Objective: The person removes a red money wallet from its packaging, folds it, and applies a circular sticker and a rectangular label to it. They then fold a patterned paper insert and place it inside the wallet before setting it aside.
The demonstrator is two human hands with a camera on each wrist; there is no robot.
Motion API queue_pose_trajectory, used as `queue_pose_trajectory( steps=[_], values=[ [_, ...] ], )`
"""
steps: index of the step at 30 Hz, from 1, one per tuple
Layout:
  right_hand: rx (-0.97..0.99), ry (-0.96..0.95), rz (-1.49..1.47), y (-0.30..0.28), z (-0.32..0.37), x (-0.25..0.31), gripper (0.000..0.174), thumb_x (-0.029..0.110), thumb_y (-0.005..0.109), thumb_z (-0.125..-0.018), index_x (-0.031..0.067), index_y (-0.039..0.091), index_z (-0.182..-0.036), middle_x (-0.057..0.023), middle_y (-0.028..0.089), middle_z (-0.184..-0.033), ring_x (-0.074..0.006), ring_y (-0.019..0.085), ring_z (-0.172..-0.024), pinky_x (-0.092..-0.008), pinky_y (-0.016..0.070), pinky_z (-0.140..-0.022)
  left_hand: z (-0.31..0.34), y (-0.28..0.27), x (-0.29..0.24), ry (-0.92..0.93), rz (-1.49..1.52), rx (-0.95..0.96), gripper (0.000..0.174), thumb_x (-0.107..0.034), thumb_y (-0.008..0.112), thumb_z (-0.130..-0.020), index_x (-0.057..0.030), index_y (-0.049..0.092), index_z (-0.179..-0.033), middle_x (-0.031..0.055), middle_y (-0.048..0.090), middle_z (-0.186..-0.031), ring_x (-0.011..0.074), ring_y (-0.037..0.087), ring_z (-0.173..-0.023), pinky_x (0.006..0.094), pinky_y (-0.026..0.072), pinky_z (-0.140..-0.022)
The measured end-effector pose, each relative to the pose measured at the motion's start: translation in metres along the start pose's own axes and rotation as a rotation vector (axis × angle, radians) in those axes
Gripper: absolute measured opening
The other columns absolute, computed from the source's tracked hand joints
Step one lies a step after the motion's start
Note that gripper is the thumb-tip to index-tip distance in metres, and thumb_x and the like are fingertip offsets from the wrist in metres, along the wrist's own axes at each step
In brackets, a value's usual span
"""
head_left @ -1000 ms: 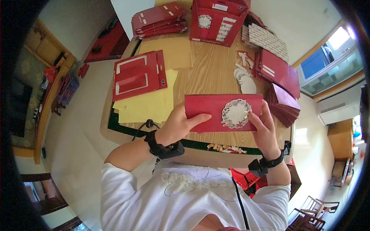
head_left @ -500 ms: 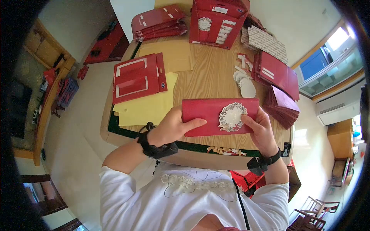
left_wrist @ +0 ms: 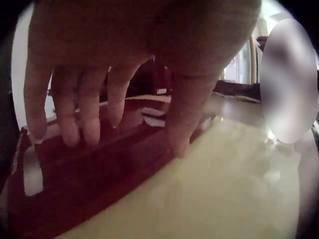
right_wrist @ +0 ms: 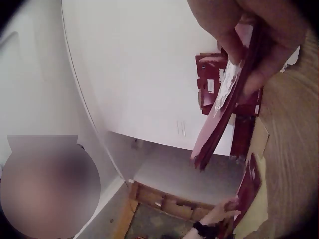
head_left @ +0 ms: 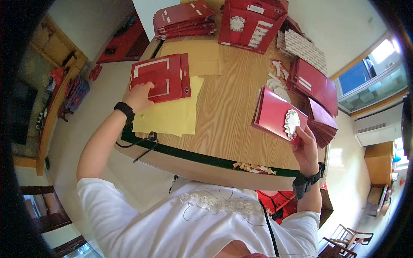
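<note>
My right hand pinches a folded red card by its near right corner. A white wreath-shaped cut-out sits on the card's front, close to the thumb. In the right wrist view the card appears edge-on, with several layers between thumb and fingers. On the left, my left hand reaches over a flat red cardboard sheet with white bracket-shaped marks. The left wrist view shows its fingers spread and fairly straight, fingertips at the red sheet, thumb by its edge. Yellow paper lies underneath.
At the back stand a stack of red sheets and a red display box. Along the right are white cut-outs, red folders and folded red cards. Paper scraps and a black cable lie at the front edge.
My left hand has let go of the folded card and moved left to the flat red sheet. The right hand has carried the card rightward and tilted it.
</note>
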State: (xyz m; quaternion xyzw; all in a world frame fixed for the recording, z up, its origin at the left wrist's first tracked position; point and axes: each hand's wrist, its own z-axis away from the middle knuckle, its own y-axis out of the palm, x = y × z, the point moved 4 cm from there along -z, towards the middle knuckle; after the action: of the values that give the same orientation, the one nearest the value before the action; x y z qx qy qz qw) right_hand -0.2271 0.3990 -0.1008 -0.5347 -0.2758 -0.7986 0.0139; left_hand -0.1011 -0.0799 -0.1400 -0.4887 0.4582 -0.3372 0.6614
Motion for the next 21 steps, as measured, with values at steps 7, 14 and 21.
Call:
queue_pose_trajectory(
  steps=[7,14,21],
  values=[
    [-0.105,-0.064,0.028,-0.010,0.004,0.003,0.028,0.006,0.049,-0.089,0.0034,0.048,-0.117,-0.0063,0.060,-0.105,-0.0139,0.062,-0.087,-0.0245,0.0530,-0.066,0.002,-0.003,-0.021,0.022,-0.100,0.047,0.026,-0.011,0.067,-0.068,-0.0040,0.056,-0.091,0.0128,0.061,-0.093,0.0327,0.056,-0.093,0.0409,0.0427,-0.083],
    [-0.149,-0.172,0.026,-0.032,0.010,0.010,0.028,0.007,0.051,-0.088,0.0030,0.049,-0.116,-0.0061,0.061,-0.104,-0.0148,0.062,-0.088,-0.0259,0.0529,-0.072,0.059,-0.034,-0.121,0.373,0.120,0.017,0.021,-0.012,0.067,-0.069,-0.0028,0.055,-0.084,0.0129,0.056,-0.082,0.0299,0.058,-0.079,0.0375,0.0463,-0.068],
    [-0.185,-0.193,0.093,-0.059,0.017,0.006,0.030,0.004,0.052,-0.087,0.0027,0.049,-0.116,-0.0057,0.060,-0.103,-0.0137,0.061,-0.088,-0.0275,0.0531,-0.073,0.126,0.018,-0.203,0.642,0.149,0.295,0.023,-0.018,0.066,-0.073,-0.0043,0.050,-0.084,0.0114,0.054,-0.084,0.0296,0.057,-0.080,0.0400,0.0482,-0.068]
  ],
)
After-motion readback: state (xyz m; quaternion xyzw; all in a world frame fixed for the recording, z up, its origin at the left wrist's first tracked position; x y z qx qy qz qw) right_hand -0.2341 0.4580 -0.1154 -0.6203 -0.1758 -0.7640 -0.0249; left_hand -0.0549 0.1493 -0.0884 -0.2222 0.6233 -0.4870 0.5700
